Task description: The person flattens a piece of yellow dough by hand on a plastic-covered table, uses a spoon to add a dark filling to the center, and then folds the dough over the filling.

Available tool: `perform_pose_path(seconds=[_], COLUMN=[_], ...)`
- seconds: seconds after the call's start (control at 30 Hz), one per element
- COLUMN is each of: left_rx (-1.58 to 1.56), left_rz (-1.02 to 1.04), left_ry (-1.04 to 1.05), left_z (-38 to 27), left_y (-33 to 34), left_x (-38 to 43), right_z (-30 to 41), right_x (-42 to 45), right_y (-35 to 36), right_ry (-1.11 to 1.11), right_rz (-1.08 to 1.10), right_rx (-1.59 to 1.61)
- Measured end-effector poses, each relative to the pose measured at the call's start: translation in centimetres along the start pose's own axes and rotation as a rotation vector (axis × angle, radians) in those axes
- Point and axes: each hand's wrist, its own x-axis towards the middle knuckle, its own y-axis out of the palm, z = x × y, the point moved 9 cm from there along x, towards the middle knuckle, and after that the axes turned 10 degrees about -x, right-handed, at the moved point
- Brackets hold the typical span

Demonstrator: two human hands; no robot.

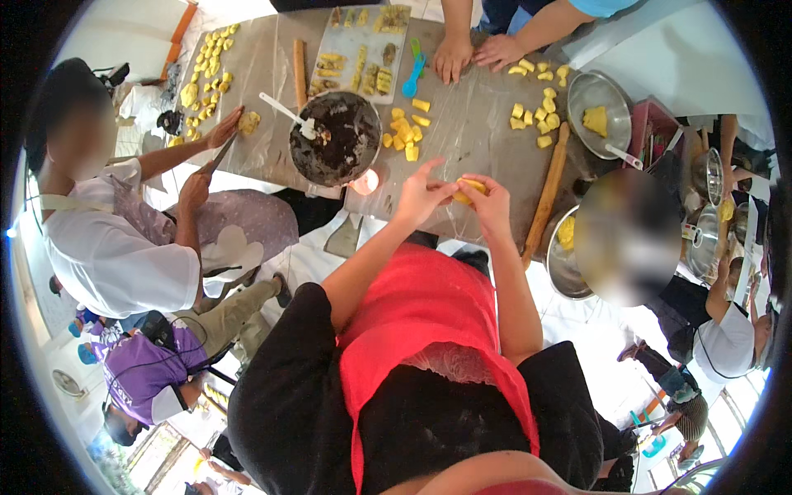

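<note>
A small piece of yellow dough point(470, 189) is held over the table's near edge, pinched in the fingers of my right hand point(492, 203). The fingertips of my left hand point(422, 197) hold its left side, one finger raised away from it. Just beyond my left hand, several cut yellow dough pieces point(405, 133) lie in a loose pile. A round bowl of dark brown filling point(334, 154) stands to the left, a white-handled spatula point(281, 110) resting in it. Farther right is another group of cut dough pieces point(541, 114).
A wooden rolling pin point(546, 195) lies at my right, near metal bowls point(600, 93) holding yellow dough. Blue measuring spoons point(413, 75) sit beside a tray of shaped pieces point(362, 52). Across the table rest another person's hands point(473, 55). At left, a co-worker point(124, 216) handles dough with a knife.
</note>
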Motion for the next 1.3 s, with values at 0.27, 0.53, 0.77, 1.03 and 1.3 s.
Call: perform_pose_path(seconds=[0.27, 0.53, 0.77, 1.03, 1.3], left_rx=[-0.347, -0.236, -0.357, -0.59, -0.366], left_rz=[0.056, 0.059, 0.091, 0.009, 0.015], left_ry=[-0.171, -0.05, 0.016, 0.129, 0.213], left_z=[1.8, 0.6, -1.0, -5.8, -7.6], left_y=[-1.4, -2.2, -1.1, -0.2, -0.1], left_x=[-0.6, -1.1, -0.7, -3.7, -4.4], right_z=[-0.2, 1.9, 3.1, 7.0, 8.9], right_x=[-1.7, -2.7, -2.9, -4.7, -5.3], right_y=[2.7, 5.0, 3.8, 3.4, 2.6], right_ry=[0.011, -0.042, -0.022, -0.136, -0.351], right_rz=[0.077, 0.274, 0.215, 0.123, 0.082], right_rx=[0.169, 0.222, 0.231, 0.165, -0.097])
